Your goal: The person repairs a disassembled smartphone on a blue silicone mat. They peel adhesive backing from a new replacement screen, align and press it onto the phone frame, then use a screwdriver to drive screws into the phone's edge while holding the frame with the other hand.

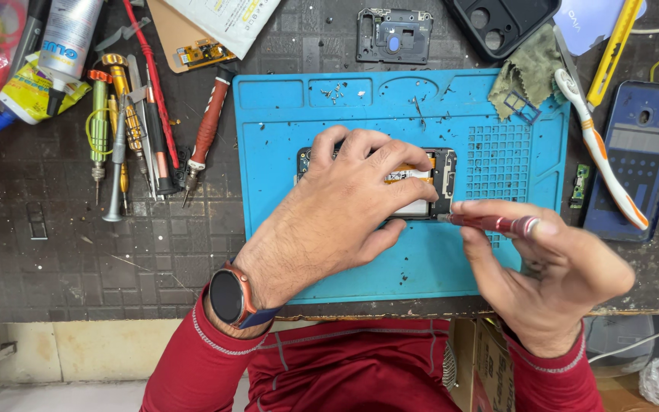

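Note:
An opened phone (440, 179) with its back off lies flat on a blue work mat (284, 168). My left hand (345, 202) rests over it, fingers spread across the exposed insides, pinning it down. My right hand (554, 278) grips a red-handled screwdriver (497, 223) held sideways, its tip touching the phone's lower right corner. Most of the phone is hidden under my left hand. A round dark watch sits on my left wrist.
Several screwdrivers (127, 130) and a glue tube (66, 42) lie left of the mat. A black frame part (394, 36), a phone case (497, 23), a green cloth (528, 72), a toothbrush (600, 152), a yellow cutter (612, 53) and a blue phone back (634, 160) lie behind and right. Tiny screws (333, 94) dot the mat.

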### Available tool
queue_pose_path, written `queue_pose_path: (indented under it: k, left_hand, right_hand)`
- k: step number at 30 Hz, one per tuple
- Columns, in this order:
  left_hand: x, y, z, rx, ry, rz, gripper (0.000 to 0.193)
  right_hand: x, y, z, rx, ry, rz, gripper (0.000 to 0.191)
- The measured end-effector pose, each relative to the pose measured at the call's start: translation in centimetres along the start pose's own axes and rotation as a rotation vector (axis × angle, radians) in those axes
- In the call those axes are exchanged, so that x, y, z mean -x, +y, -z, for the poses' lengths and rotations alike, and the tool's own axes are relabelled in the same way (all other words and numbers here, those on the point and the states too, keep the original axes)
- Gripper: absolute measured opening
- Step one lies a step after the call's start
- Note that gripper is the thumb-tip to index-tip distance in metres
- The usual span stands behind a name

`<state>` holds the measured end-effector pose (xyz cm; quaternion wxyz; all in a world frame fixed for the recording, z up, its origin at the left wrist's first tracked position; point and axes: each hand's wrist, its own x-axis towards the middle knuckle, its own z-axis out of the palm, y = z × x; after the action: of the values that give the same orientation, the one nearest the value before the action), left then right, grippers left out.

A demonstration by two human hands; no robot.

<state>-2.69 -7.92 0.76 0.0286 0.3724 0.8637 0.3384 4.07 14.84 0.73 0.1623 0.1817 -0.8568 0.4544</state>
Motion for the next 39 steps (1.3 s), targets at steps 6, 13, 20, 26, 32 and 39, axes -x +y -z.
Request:
queue_pose_path:
  k: [6,13,20,26,32,39]
  left_hand:
    - [0.0,0.1,0.1,0.008,-0.003,0.0,0.04]
    - [0.0,0.1,0.0,0.014,0.009,-0.004,0.041]
    - [0.0,0.1,0.0,0.004,0.007,-0.004,0.038]
    - [0.0,0.1,-0.1,-0.02,0.01,-0.011,0.036]
    - [0.0,0.1,-0.1,-0.042,0.026,-0.011,0.037]
    - [0.0,0.1,-0.1,-0.051,0.033,-0.006,0.035]
  right_hand:
    - [0.5,1.0,-0.4,0.091,0.083,0.047,0.076]
    - [1.0,0.6,-1.0,0.024,0.086,-0.007,0.069]
    - [-0.1,0.0,-0.8,-0.021,0.038,0.051,0.068]
    - [-2.2,-0.7,0.3,-0.192,0.127,-0.173,0.057]
    - [-7.5,2.5,-0.8,-0.318,0.024,-0.14,0.048]
    - [-10.5,4.5,-5.0,-0.504,-0.13,-0.123,0.039]
